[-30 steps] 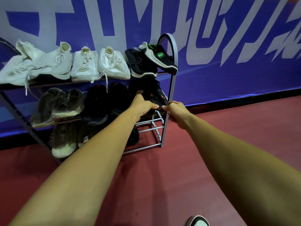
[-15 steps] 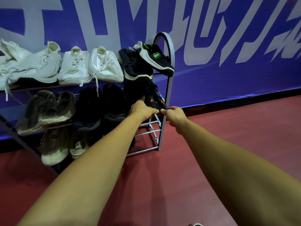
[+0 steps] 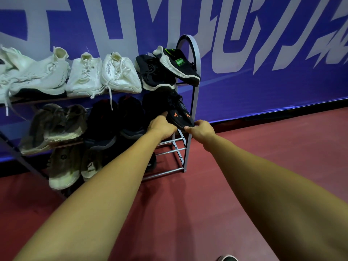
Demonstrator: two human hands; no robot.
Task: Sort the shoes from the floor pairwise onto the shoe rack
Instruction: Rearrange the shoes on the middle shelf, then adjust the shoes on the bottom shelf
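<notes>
The shoe rack stands against the blue wall straight ahead of both hands, most of its shoes lying to the left of them. White shoes line the top shelf, above and left of the left hand. The black shoe with orange marks sits at the right end of the middle shelf, between the hands. The left hand grips its near side, thumb on top, and the right hand pinches its sole edge.
</notes>
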